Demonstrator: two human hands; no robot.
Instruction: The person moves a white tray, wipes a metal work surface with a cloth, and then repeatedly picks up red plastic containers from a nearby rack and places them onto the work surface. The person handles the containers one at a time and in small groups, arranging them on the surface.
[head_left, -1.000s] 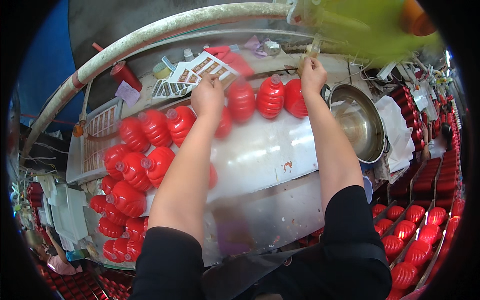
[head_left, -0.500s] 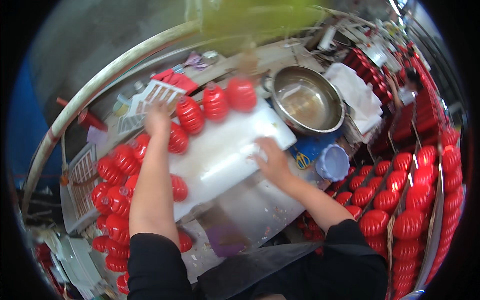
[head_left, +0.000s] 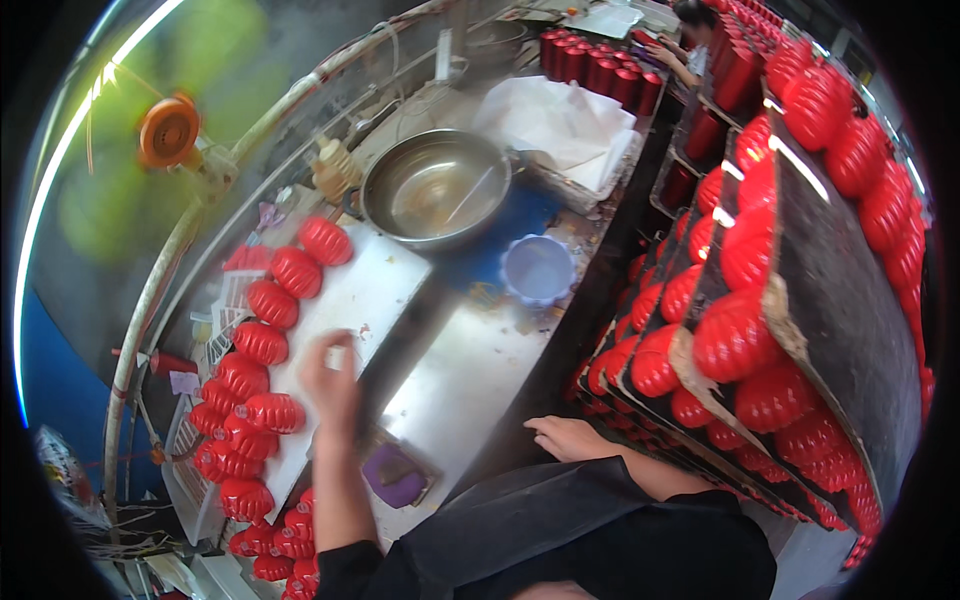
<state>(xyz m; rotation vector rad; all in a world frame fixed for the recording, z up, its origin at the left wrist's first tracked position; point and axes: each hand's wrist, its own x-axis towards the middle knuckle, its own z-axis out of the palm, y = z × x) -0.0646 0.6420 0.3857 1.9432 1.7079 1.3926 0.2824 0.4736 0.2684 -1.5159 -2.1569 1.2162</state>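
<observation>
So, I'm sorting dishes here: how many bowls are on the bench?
2. A big metal bowl sits at the far end of the bench; a small pale blue plastic bowl stands just right of it. Others may be hidden.

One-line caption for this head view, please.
Left hand hovers over white board edged with red lanterns; right hand rests at bench edge.
</observation>
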